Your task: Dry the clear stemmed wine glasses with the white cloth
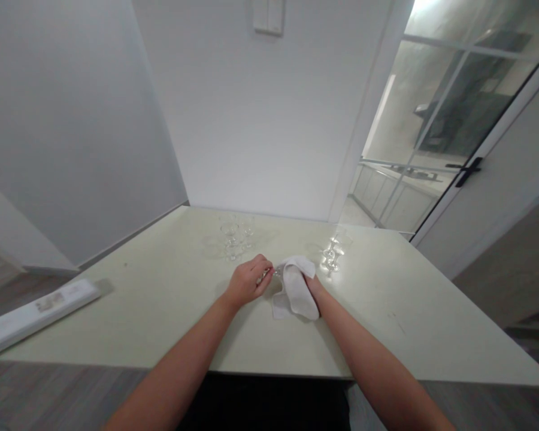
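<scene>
My left hand (pixel 248 280) is closed on the foot end of a small stemmed glass (pixel 277 271), held sideways above the table. The glass's stem points right, and its bowl is hidden by a white cloth (pixel 300 293). My right hand (pixel 313 287) grips this cloth around the bowl end; its fingers are mostly covered. One loose corner of the cloth hangs down on the left. Beyond my left hand, clear stemmed glasses (pixel 232 232) stand in a group. More clear glasses (pixel 331 254) are past my right hand, shining in reflected light.
The pale table (pixel 170 323) reaches to a white wall (pixel 260 131) at the back. On its left edge lies a long white box (pixel 40 314). A glass-paned door (pixel 431 120) with a black handle (pixel 469 172) is at the right.
</scene>
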The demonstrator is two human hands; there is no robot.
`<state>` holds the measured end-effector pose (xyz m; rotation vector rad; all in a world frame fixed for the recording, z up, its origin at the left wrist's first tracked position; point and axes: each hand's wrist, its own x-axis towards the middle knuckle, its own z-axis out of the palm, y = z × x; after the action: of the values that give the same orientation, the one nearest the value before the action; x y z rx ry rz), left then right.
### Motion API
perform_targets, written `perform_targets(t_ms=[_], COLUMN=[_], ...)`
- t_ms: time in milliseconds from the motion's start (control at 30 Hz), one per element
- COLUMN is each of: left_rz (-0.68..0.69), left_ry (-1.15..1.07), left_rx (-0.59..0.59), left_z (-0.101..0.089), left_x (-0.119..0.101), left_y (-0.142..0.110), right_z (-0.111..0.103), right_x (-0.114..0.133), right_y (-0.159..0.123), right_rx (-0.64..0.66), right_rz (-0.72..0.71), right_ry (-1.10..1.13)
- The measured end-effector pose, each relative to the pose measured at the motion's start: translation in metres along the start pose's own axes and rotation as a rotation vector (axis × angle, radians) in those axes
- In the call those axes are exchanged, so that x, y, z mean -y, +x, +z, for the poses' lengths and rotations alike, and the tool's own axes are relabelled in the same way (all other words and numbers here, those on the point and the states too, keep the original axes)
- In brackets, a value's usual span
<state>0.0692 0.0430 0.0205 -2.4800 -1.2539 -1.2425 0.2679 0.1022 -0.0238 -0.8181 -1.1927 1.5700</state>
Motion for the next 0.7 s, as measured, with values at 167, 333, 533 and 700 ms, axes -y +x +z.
perform_targets(t_ms=[167,333,533,700], left_rz=[-0.395,-0.65,-0.691,-0.659], left_ry=[-0.175,-0.403,-0.429,-0.362], left_rx=[-0.012,0.051,0.096,0.099], left_z=[0.007,0.016,0.018,0.014], left_x=[0.005,0.02,0.021,0.017], left_y=[0.005,0.006,0.005,0.006], right_z=[0.008,0.01,0.01,0.008], right_x=[0.011,0.01,0.012,0.013], right_y=[-0.009,-0.012,-0.013,-0.013], right_rx=[0.021,0.01,0.031,0.07], right_rz=[-0.264,-0.441,-0.495,-0.503], right_ry=[-0.285,-0.436,-0.452,-0.451])
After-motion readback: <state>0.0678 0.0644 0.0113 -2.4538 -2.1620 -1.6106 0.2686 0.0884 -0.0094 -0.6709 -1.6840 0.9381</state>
